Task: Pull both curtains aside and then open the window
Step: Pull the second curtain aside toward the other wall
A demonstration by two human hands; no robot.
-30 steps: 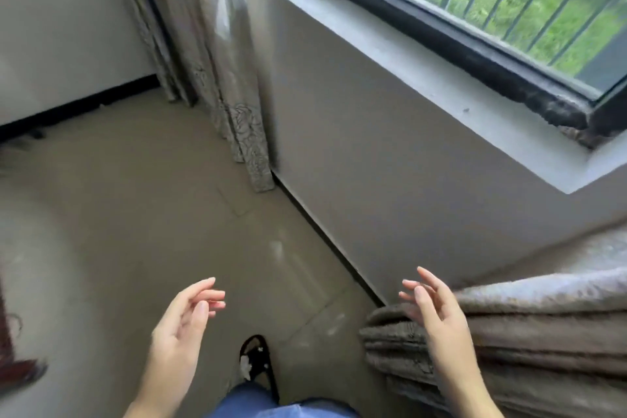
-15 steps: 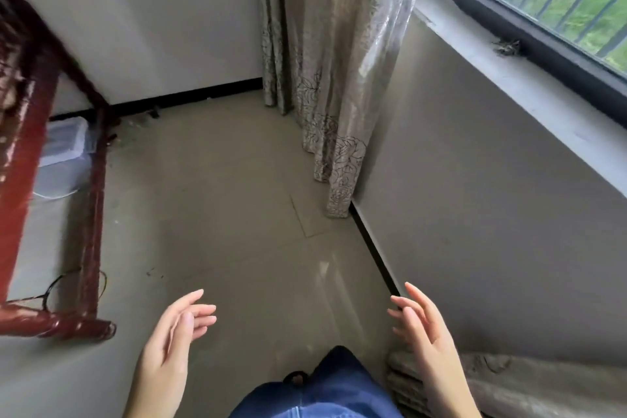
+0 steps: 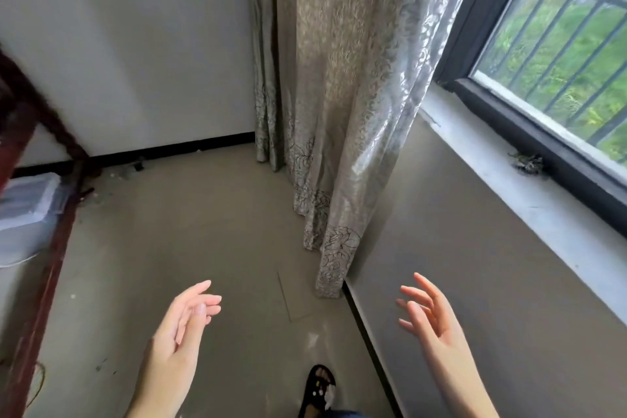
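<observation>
A beige patterned curtain (image 3: 342, 88) hangs bunched in the room's corner, its hem reaching the floor beside the wall below the window. The dark-framed window (image 3: 556, 54) sits at the upper right, with metal bars and green plants behind the glass. My left hand (image 3: 185, 326) is low over the floor, fingers loosely apart, holding nothing. My right hand (image 3: 429, 316) hovers in front of the grey wall under the sill, fingers spread and empty. Both hands are well short of the curtain. No second curtain is in view.
A pale window sill (image 3: 502, 173) carries a small dark clump of debris (image 3: 527, 161). A dark red wooden frame (image 3: 37, 234) and a clear plastic box (image 3: 25, 210) stand at the left. My sandalled foot (image 3: 317, 387) is on the tiled floor.
The view has swung left and upward, so the corner curtain now fills the middle. The bunched curtain seen at lower right earlier has left the view. Both hands stay empty, slightly raised.
</observation>
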